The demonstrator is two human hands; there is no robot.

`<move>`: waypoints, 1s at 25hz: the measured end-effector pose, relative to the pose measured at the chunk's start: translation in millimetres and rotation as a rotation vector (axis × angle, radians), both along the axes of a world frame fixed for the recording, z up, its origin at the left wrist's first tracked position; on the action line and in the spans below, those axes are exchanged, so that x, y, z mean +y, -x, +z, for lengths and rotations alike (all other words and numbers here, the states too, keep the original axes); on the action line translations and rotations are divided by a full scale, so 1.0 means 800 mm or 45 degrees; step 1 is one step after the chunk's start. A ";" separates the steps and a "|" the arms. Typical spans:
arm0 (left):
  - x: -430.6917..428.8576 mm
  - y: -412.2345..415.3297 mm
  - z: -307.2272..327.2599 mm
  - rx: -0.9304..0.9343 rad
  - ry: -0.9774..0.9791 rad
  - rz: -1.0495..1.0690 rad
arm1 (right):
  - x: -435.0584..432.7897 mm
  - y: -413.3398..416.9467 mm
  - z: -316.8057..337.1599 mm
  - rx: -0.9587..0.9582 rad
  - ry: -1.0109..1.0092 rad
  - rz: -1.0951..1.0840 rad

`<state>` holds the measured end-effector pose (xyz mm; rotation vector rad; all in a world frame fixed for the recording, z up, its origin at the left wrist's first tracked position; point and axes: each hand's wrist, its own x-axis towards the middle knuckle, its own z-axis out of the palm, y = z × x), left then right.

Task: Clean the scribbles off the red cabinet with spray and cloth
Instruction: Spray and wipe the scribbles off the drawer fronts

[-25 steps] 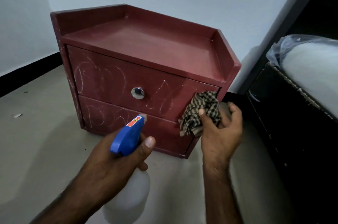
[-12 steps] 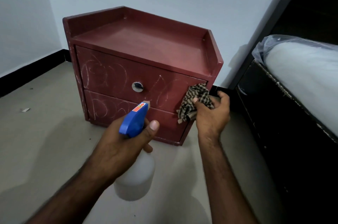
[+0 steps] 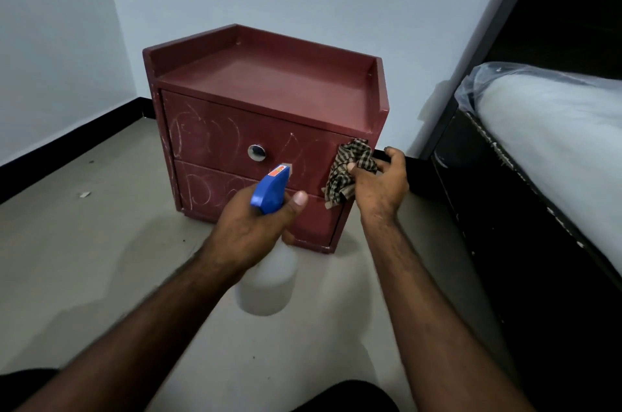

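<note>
Scribbles cover the red cabinet; barely begun, I'd say. Left hand clamps the spray bottle, right hand fingers pinch the cloth at its right edge.

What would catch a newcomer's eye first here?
The red cabinet stands mid-frame on the floor, white scribbles across both drawer fronts. In front of it, the left hand holds a blue-topped spray bottle aimed at the drawers, while the right hand holds a checked cloth at the upper drawer's right end.
</note>
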<state>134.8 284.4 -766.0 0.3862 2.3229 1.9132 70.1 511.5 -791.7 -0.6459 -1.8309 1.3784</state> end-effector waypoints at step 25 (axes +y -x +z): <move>0.049 0.016 0.034 0.037 0.062 0.137 | -0.011 0.024 -0.018 0.124 -0.049 -0.141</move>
